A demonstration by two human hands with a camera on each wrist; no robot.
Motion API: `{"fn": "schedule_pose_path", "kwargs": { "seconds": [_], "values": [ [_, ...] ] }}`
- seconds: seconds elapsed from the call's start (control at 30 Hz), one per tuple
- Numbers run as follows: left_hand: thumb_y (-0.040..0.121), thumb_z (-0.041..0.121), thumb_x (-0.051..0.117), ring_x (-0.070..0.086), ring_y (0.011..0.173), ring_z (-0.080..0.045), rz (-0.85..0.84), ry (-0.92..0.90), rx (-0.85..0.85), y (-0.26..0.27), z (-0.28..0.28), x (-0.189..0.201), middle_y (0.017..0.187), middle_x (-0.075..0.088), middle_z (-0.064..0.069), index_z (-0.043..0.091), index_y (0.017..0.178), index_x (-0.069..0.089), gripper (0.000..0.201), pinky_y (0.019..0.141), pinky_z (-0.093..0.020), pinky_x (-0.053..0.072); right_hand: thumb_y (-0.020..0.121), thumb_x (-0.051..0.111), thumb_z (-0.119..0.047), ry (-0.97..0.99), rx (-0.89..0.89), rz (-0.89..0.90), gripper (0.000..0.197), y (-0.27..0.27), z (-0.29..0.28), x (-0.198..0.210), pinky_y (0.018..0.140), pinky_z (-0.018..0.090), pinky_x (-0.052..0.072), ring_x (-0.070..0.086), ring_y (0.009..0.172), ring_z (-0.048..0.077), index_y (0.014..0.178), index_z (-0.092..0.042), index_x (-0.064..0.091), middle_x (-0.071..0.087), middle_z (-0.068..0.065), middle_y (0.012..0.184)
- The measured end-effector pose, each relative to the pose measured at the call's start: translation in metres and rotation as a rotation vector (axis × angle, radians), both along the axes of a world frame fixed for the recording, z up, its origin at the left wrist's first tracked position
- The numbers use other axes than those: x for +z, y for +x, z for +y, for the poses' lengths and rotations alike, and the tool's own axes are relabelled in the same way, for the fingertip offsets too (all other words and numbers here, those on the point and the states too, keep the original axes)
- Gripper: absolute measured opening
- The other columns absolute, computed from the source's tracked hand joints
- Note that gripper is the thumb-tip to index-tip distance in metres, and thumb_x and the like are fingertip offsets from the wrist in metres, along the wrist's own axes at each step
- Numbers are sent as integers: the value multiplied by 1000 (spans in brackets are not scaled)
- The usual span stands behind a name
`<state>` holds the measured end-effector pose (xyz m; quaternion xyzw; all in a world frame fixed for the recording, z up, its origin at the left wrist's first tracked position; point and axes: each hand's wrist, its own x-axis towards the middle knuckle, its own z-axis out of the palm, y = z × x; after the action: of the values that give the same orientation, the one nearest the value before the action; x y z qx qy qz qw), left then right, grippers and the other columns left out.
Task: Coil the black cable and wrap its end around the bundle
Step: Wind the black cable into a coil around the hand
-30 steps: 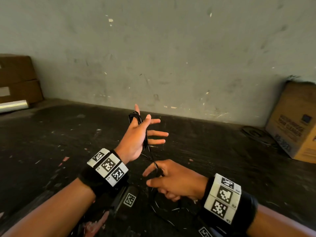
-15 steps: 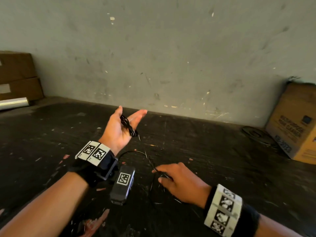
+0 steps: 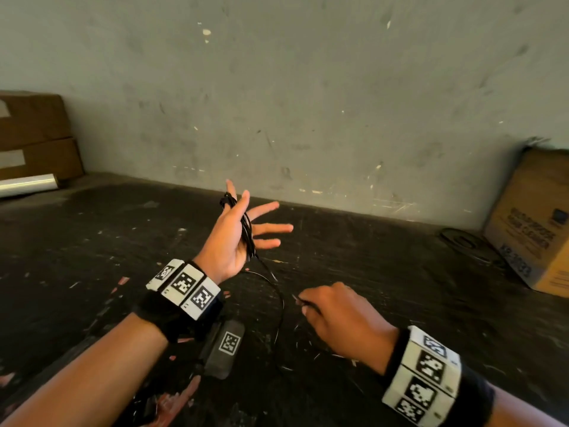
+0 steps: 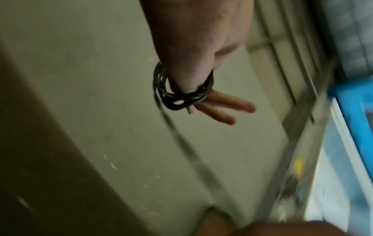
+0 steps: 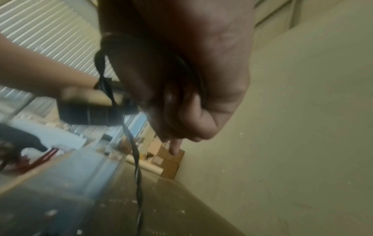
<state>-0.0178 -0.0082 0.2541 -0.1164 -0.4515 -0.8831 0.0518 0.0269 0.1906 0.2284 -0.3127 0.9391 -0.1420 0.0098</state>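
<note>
My left hand is raised over the dark table with its fingers spread straight. The thin black cable is wound in several turns from the thumb across the palm. In the left wrist view the coil rings one digit, with two fingers stretched out beyond it. A free strand curves down from the coil to my right hand, which is lower and to the right. That hand's curled fingers pinch the strand. In the right wrist view the cable trails down past the right hand.
Stacked cardboard boxes and a shiny roll stand at the far left by the grey wall. A tilted cardboard box sits at the far right, with a dark ring on the table beside it.
My left hand turned palm-up and swung left, then came back upright with fingers spread. My right hand dropped toward the table, then rose a little, still pinching the strand.
</note>
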Motion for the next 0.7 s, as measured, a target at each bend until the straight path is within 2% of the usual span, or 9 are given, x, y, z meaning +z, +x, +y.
{"fn": "schedule_pose_path", "kwargs": {
  "seconds": [0.1,0.17,0.27,0.33,0.4,0.47,0.57,0.63,0.7],
  "values": [
    [100,36,34,73,85,-36,-28,-90,69,-2,1,-11,138,52,-22,56,141,-14,66,46,-32,59,93,52,-24,-146,-2,-27,14,5,6,15,70,26,54,64,78,7,99,-23,64,67,-4,91],
    [100,37,35,73,84,-35,-37,-151,121,-4,3,-16,141,49,-21,56,140,-14,67,46,-32,58,90,60,-23,-360,-37,-243,11,6,8,24,56,15,48,59,59,0,97,-18,67,66,-7,76],
    [98,40,38,73,82,-33,0,-324,203,-8,4,-22,145,43,-19,57,139,-14,69,45,-32,58,87,65,-19,-707,-111,-619,14,10,13,42,39,16,35,40,40,4,95,-8,68,48,-5,52],
    [98,40,39,73,80,-32,14,-388,236,-11,4,-25,145,43,-19,59,139,-14,69,48,-34,58,87,65,-15,-799,-77,-725,16,14,16,52,46,22,45,44,44,7,100,-6,67,46,-4,51],
    [98,40,38,73,80,-33,12,-376,246,-13,5,-25,143,45,-18,59,138,-13,69,53,-37,60,88,61,-11,-826,-11,-811,20,17,16,56,64,32,57,53,49,10,107,-8,65,48,-6,48],
    [98,40,38,73,81,-36,-6,-313,264,-16,6,-23,141,46,-19,60,138,-12,67,57,-42,61,90,58,-11,-744,55,-882,26,22,15,57,67,35,59,52,47,9,115,-13,61,49,-7,48],
    [99,40,36,73,82,-36,-38,-341,300,-18,2,-23,142,45,-21,61,137,-14,66,63,-48,60,94,54,-22,-212,157,-619,36,33,11,57,56,13,50,54,49,0,130,-25,52,58,-11,68],
    [98,42,36,74,79,-31,-15,-545,308,-17,2,-28,147,40,-21,61,135,-18,68,62,-45,61,94,53,-27,6,228,-361,38,35,8,57,72,11,49,60,79,-7,132,-26,50,65,-11,103],
    [98,42,36,74,71,-24,43,-826,258,-13,7,-35,150,35,-20,65,129,-20,68,53,-37,60,92,57,-28,-27,244,-232,30,35,5,63,84,18,50,61,94,-2,121,-23,59,66,-7,114]
  ]
}}
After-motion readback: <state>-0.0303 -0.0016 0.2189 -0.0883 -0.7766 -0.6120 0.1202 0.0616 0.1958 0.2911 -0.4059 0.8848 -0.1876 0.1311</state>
